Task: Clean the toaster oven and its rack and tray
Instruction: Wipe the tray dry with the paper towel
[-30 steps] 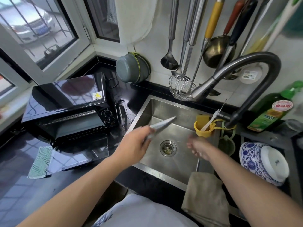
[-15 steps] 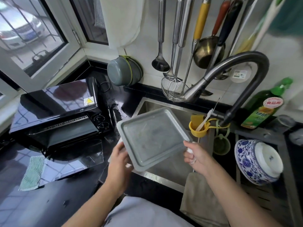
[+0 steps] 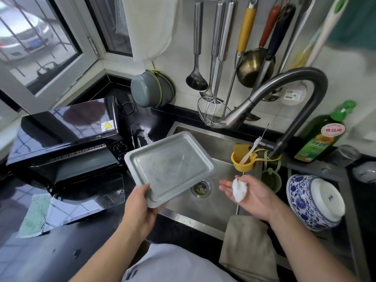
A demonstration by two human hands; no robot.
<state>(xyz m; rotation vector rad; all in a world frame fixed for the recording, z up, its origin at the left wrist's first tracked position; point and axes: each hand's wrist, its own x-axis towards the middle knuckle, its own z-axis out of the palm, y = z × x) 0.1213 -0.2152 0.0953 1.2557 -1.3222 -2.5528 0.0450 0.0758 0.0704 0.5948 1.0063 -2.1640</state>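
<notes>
My left hand point(image 3: 140, 204) grips the near corner of the grey metal oven tray point(image 3: 169, 167) and holds it tilted over the left part of the steel sink point(image 3: 221, 208). To the right of the tray and apart from it, my right hand point(image 3: 254, 196) lies palm up over the sink. A small white wet wad point(image 3: 239, 189) rests on its palm, and the fingers look relaxed. The black toaster oven point(image 3: 67, 137) stands on the counter to the left with its glass door point(image 3: 89, 194) folded down.
A curved faucet point(image 3: 284, 86) arches over the sink. A yellow cup holder point(image 3: 243, 162) hangs at its base. A blue-and-white bowl point(image 3: 315, 200) lies at the right, a beige towel point(image 3: 248, 247) drapes over the sink's front edge, and a green cloth point(image 3: 34, 216) lies on the counter. Utensils hang on the wall.
The tray went from edge-on in my left hand to flat, briefly held by both hands. My right hand has let go of it and turned palm up with the white wad.
</notes>
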